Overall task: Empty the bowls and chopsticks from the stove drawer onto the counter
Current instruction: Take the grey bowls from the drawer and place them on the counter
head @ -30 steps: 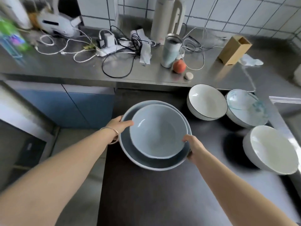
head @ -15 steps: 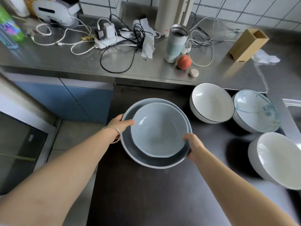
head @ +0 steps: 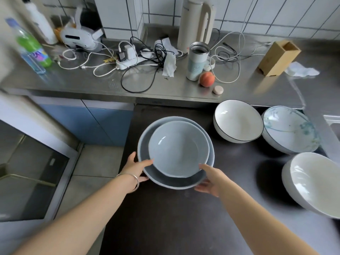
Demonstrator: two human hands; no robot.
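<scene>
Two nested blue-grey bowls sit over the dark counter surface (head: 165, 218): a smaller pale blue bowl (head: 177, 148) inside a larger grey-blue bowl (head: 171, 180). My left hand (head: 137, 167) grips the larger bowl's left rim, thumb over the edge. My right hand (head: 211, 179) holds its lower right rim, fingers underneath. To the right stand a white bowl with a dark rim (head: 238, 120), a white bowl with blue-green pattern (head: 290, 128) and a plain white bowl (head: 316, 183). I see no chopsticks and no drawer.
The steel counter (head: 82, 80) behind holds a tangle of cables and a power strip (head: 128, 59), a tumbler (head: 197, 60), a peach (head: 207, 79), a wooden holder (head: 278, 57), a kettle (head: 197, 23) and a bottle (head: 30, 46). Blue cabinet doors (head: 88, 122) lie lower left.
Both hands have slid along the larger bowl's rim toward its near side, and the right fingers now reach under it. The view has tilted up a little.
</scene>
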